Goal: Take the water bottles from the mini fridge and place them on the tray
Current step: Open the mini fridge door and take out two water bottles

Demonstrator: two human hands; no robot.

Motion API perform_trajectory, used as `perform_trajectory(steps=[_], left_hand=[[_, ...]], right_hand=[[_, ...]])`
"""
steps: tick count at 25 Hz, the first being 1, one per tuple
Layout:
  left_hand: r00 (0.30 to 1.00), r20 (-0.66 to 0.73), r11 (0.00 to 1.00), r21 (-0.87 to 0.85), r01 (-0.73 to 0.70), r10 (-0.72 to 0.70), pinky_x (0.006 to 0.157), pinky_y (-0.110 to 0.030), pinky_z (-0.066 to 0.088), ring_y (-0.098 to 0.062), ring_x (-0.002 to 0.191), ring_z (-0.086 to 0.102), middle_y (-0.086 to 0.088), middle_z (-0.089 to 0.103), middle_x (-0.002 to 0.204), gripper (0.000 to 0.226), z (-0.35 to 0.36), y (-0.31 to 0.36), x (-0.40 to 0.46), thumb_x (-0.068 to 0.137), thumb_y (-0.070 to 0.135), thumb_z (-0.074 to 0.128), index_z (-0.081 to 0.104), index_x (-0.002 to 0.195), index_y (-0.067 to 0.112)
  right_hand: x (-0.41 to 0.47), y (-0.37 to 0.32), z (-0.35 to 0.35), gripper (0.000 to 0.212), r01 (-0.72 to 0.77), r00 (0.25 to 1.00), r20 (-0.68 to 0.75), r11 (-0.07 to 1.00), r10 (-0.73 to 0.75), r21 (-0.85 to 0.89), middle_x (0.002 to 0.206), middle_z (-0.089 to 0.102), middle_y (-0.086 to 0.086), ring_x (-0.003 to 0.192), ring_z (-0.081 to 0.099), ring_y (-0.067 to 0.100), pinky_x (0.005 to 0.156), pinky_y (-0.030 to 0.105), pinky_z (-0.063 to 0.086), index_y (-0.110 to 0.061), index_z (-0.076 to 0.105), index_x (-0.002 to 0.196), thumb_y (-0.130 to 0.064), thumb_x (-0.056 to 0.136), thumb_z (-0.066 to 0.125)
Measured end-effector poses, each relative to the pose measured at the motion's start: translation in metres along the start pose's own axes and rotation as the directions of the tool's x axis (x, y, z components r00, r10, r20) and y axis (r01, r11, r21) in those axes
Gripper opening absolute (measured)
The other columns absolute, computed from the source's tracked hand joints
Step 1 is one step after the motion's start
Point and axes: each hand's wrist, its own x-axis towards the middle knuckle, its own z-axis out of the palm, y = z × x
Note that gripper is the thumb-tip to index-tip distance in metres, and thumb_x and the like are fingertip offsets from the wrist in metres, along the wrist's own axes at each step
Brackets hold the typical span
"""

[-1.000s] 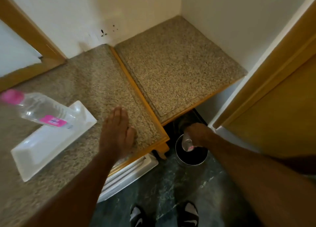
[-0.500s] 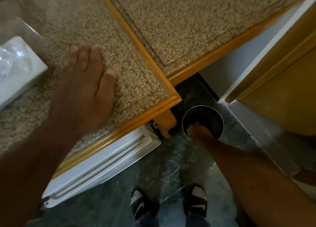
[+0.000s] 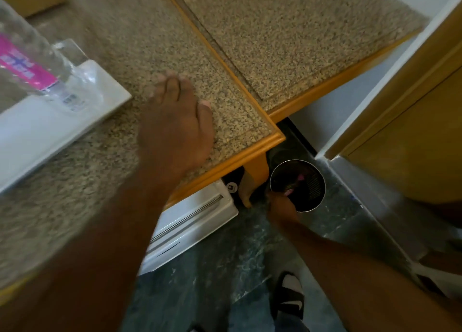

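Observation:
A clear water bottle (image 3: 30, 64) with a pink label stands on the white tray (image 3: 62, 126) at the left of the speckled counter. My left hand (image 3: 175, 121) lies flat on the counter beside the tray, holding nothing. My right hand (image 3: 282, 206) reaches down to the near rim of a round metal bin (image 3: 317, 201) on the floor. Something small and pink (image 3: 290, 191) shows at its fingertips, blurred, and I cannot tell whether the hand grips it. The white mini fridge door (image 3: 195, 221) juts out below the counter edge.
A wooden counter leg (image 3: 255, 176) stands between the fridge door and the bin. A second, lower speckled counter (image 3: 287, 39) fills the corner. A wooden door (image 3: 412, 141) is at the right. My sandalled feet (image 3: 290, 296) stand on the dark floor.
The view dipped toward the floor, then swung back left so the bottle and tray show again. My right hand went into the bin and now sits at its near rim. My left hand stays on the counter.

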Motion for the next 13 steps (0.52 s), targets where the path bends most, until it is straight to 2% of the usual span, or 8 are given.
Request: perform_trajectory(steps=[4, 6, 7, 8, 9, 10, 11, 13], left_hand=[[0.998, -0.058, 1.0, 0.018, 0.023, -0.022, 0.115, -0.047, 0.028, -0.032, 0.142, 0.029, -0.02, 0.036, 0.152, 0.054, 0.0, 0.004, -0.048, 0.098, 0.031, 0.024, 0.031, 0.143, 0.002], [0.986, -0.163, 1.0, 0.01, -0.022, 0.023, 0.117, -0.048, 0.025, -0.033, 0.142, 0.03, -0.02, 0.039, 0.15, 0.053, 0.016, -0.013, -0.096, 0.098, 0.031, 0.027, 0.035, 0.142, 0.002], [0.971, -0.23, 0.997, 0.002, -0.072, 0.071, 0.118, -0.049, 0.023, -0.033, 0.143, 0.029, -0.019, 0.038, 0.151, 0.052, 0.028, -0.017, -0.118, 0.098, 0.029, 0.03, 0.034, 0.142, 0.003], [0.946, -0.3, 0.992, 0.029, -0.121, 0.124, 0.12, -0.049, 0.02, -0.032, 0.145, 0.025, -0.018, 0.034, 0.153, 0.052, 0.045, -0.033, -0.145, 0.098, 0.026, 0.032, 0.031, 0.144, 0.003], [0.923, -0.346, 0.985, 0.084, -0.148, 0.168, 0.121, -0.049, 0.016, -0.031, 0.147, 0.02, -0.017, 0.027, 0.156, 0.053, 0.064, -0.055, -0.173, 0.098, 0.024, 0.034, 0.027, 0.146, 0.003], [0.91, -0.353, 0.974, 0.148, -0.174, 0.217, 0.122, -0.049, 0.013, -0.03, 0.148, 0.015, -0.016, 0.021, 0.158, 0.055, 0.083, -0.078, -0.198, 0.098, 0.022, 0.035, 0.023, 0.147, 0.003], [0.917, -0.31, 0.959, 0.209, -0.192, 0.251, 0.122, -0.049, 0.013, -0.03, 0.148, 0.013, -0.016, 0.017, 0.159, 0.056, 0.102, -0.107, -0.224, 0.098, 0.021, 0.036, 0.021, 0.148, 0.003], [0.962, -0.11, 0.942, 0.258, -0.216, 0.251, 0.12, -0.05, 0.018, -0.033, 0.147, 0.016, -0.019, 0.019, 0.157, 0.058, 0.136, -0.167, -0.274, 0.095, 0.02, 0.039, 0.022, 0.147, 0.002]], right_hand=[[-0.052, -0.059, 0.052, 0.032, 0.11, 0.993, -0.038, 0.993, -0.109, 0.036, 0.123, 0.059, 0.017, 0.112, 0.056, 0.031, 0.095, 0.038, 0.044, -0.007, 0.055, 0.125, -0.012, 0.095, 0.045], [-0.074, -0.093, 0.086, 0.02, 0.166, 0.986, -0.023, 0.985, -0.165, 0.054, 0.106, 0.062, 0.018, 0.096, 0.061, 0.027, 0.087, 0.041, 0.047, -0.007, 0.063, 0.104, -0.012, 0.096, 0.045], [-0.078, -0.103, 0.092, 0.019, 0.189, 0.981, -0.046, 0.982, -0.188, 0.016, 0.095, 0.061, 0.017, 0.085, 0.062, 0.021, 0.081, 0.041, 0.048, -0.011, 0.062, 0.089, -0.01, 0.097, 0.045], [-0.083, -0.115, 0.104, 0.021, 0.221, 0.973, -0.053, 0.975, -0.223, -0.037, 0.092, 0.061, 0.013, 0.081, 0.061, 0.014, 0.079, 0.039, 0.049, -0.013, 0.061, 0.083, -0.009, 0.097, 0.046], [-0.087, -0.125, 0.116, 0.018, 0.269, 0.962, -0.041, 0.962, -0.27, -0.035, 0.1, 0.063, 0.012, 0.087, 0.06, 0.011, 0.085, 0.037, 0.048, -0.013, 0.063, 0.09, -0.008, 0.096, 0.048], [-0.088, -0.132, 0.12, 0.018, 0.309, 0.95, -0.038, 0.951, -0.309, -0.005, 0.114, 0.062, 0.013, 0.102, 0.058, 0.015, 0.094, 0.037, 0.045, -0.008, 0.064, 0.105, -0.008, 0.095, 0.05], [-0.089, -0.142, 0.129, 0.026, 0.355, 0.934, -0.05, 0.935, -0.355, 0.005, 0.125, 0.059, 0.016, 0.113, 0.055, 0.023, 0.101, 0.039, 0.042, -0.003, 0.06, 0.118, -0.01, 0.093, 0.052], [-0.093, -0.163, 0.143, 0.034, 0.452, 0.883, -0.111, 0.89, -0.457, -0.061, 0.125, 0.059, 0.025, 0.116, 0.056, 0.036, 0.102, 0.044, 0.044, 0.003, 0.057, 0.123, -0.01, 0.091, 0.056]])
